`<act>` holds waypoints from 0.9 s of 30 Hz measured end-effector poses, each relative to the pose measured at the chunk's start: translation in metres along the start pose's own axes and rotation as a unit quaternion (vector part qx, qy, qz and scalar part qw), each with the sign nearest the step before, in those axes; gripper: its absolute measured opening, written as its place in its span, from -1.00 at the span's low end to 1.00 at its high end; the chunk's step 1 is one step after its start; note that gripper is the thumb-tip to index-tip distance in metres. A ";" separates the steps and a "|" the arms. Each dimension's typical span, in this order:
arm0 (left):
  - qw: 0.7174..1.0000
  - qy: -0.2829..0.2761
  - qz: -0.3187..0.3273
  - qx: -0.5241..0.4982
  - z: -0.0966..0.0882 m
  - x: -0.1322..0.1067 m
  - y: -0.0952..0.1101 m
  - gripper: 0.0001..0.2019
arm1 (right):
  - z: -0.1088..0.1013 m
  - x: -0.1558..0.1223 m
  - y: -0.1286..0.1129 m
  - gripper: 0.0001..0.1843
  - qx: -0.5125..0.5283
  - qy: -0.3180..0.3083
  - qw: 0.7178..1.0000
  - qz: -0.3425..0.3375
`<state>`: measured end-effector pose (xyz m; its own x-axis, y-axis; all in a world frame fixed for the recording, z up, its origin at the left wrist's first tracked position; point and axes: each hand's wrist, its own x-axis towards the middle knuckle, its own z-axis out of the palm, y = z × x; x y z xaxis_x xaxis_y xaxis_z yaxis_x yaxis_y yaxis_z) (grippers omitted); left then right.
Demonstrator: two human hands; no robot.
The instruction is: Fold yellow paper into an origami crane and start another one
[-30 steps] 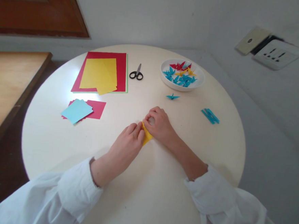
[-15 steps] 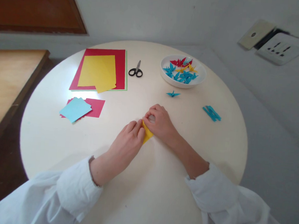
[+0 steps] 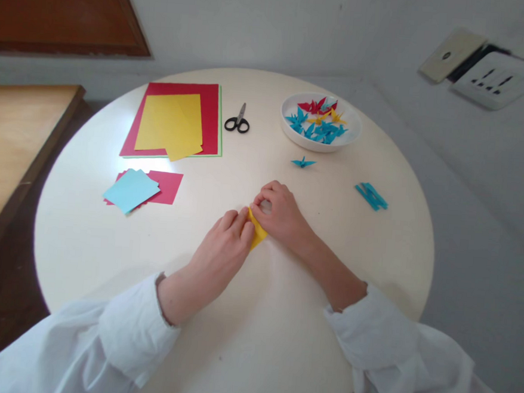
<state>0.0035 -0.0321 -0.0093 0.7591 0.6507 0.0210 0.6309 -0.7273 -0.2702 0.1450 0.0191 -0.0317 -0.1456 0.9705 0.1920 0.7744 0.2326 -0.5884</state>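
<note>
A small folded yellow paper (image 3: 257,233) lies on the round cream table (image 3: 279,341), mostly covered by both hands. My left hand (image 3: 225,248) presses its curled fingertips on the paper's left edge. My right hand (image 3: 279,212) is curled over the paper's upper right part, fingers bent down onto it. A single blue paper crane (image 3: 303,162) sits just beyond my right hand.
A white bowl (image 3: 288,132) holds several blue, red and yellow paper cranes. Black scissors (image 3: 237,122) lie beside large yellow and red sheets (image 3: 172,121). Small blue and red squares (image 3: 132,188) lie at the left, blue folded strips (image 3: 371,196) at the right. A wooden surface (image 3: 9,149) stands left.
Both hands stay pressed on the yellow paper with almost no movement. The view has tilted slightly, so everything on the table sits a little higher in the frame.
</note>
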 end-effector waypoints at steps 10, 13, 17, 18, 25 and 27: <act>0.896 0.149 -0.188 -0.373 0.014 0.000 -0.022 -0.76 | -0.005 -0.004 0.001 -0.91 0.102 0.005 0.995 -0.009; 0.814 0.147 -0.272 -0.492 0.009 0.002 -0.032 -0.81 | -0.013 -0.004 -0.002 -0.91 0.232 -0.024 0.972 0.020; 0.736 0.127 -0.267 -0.609 0.000 0.003 -0.036 -0.83 | -0.018 -0.005 -0.008 -0.81 0.364 -0.085 0.927 0.034; 0.715 0.132 -0.265 -0.633 -0.002 0.003 -0.036 -0.84 | -0.017 -0.005 -0.009 -0.78 0.390 -0.093 0.915 0.037; 0.546 0.177 -0.305 -0.759 -0.010 0.004 -0.036 -0.82 | -0.016 -0.015 -0.017 -0.80 0.273 0.133 0.949 -0.084; 0.500 0.192 -0.298 -0.790 -0.010 0.004 -0.035 -0.82 | -0.016 -0.017 -0.019 -0.81 0.200 0.177 0.949 -0.165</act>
<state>-0.0141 -0.0059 0.0104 0.1438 0.9855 -0.0903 -0.1289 0.1091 0.9856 0.1431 -0.0027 -0.0109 -0.0694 0.7753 0.6278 0.4160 0.5945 -0.6882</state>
